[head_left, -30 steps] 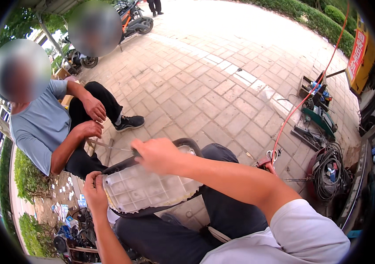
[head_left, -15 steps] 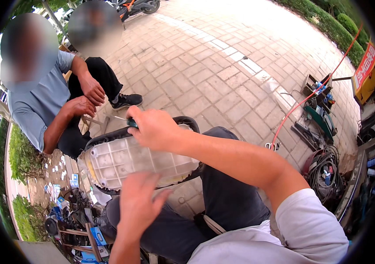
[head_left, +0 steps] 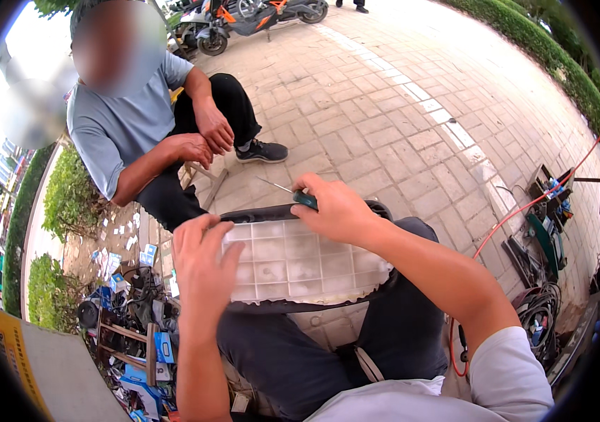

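An upturned scooter seat lies across my lap, its pale ribbed plastic base facing up and the black cover showing round its edge. My left hand is at the seat's left end, fingers bent over the edge and thumb apart, hiding that corner. In my right hand is a screwdriver with a dark green handle, above the seat's far edge. Its thin metal shaft points left and away from me, clear of the seat.
A person in a grey-blue shirt sits close by at the far left, hands together. Boxes and parts crowd the ground at left. A red hose, tool trays and coiled cable lie at right. Scooters stand farther off.
My left hand has gone from above the near edge to the seat's left end. My right hand still holds the screwdriver over the far edge. The whole view has shifted left.
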A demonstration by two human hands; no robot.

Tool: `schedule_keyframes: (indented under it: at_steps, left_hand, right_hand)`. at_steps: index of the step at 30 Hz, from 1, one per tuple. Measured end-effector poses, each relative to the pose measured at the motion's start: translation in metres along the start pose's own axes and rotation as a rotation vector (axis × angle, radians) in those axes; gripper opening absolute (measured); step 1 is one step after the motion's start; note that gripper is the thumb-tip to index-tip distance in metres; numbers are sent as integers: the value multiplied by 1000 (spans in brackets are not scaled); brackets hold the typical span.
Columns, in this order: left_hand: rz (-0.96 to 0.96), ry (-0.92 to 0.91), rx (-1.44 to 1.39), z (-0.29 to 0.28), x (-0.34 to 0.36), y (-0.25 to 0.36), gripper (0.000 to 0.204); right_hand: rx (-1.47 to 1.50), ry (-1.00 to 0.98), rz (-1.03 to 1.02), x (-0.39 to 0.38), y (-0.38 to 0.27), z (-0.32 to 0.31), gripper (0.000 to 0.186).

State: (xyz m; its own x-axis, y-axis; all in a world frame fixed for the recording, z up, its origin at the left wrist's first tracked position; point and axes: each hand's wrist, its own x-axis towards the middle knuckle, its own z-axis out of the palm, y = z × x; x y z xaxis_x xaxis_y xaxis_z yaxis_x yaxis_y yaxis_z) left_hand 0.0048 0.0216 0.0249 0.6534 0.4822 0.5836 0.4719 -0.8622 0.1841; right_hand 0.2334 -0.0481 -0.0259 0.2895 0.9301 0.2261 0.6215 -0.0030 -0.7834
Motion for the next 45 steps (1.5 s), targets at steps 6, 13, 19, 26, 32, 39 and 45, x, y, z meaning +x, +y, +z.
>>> schedule_keyframes:
  at_steps: [6,13,19,26,32,39,45]
  left_hand:
    - [-167,-252,-214,-23,12,-43,28]
    - [93,-197,-74,-13,9,-57,21]
    - [448,-220,251,-12,21,-55,27]
    - [426,-224,196,-3,18,-68,19]
    - [-54,-84,-292,9,7,-55,13]
    - [-203,-169,-318,-1,20,-42,12]
    - [-170,-263,-284,-7,34,-31,11]
  right_hand:
    - [-11,87,-150,-4,1,6,31]
    - [27,59,-68,-16,6,15,30]
    - [22,83,-82,-16,17,20,30]
    - [63,92,-66,-18,16,24,30]
    - [166,37,-63,-21,21,24,32]
    - [311,-72,160,-25,9,17,33]
    - [359,-29,109,-39,23,29,34]
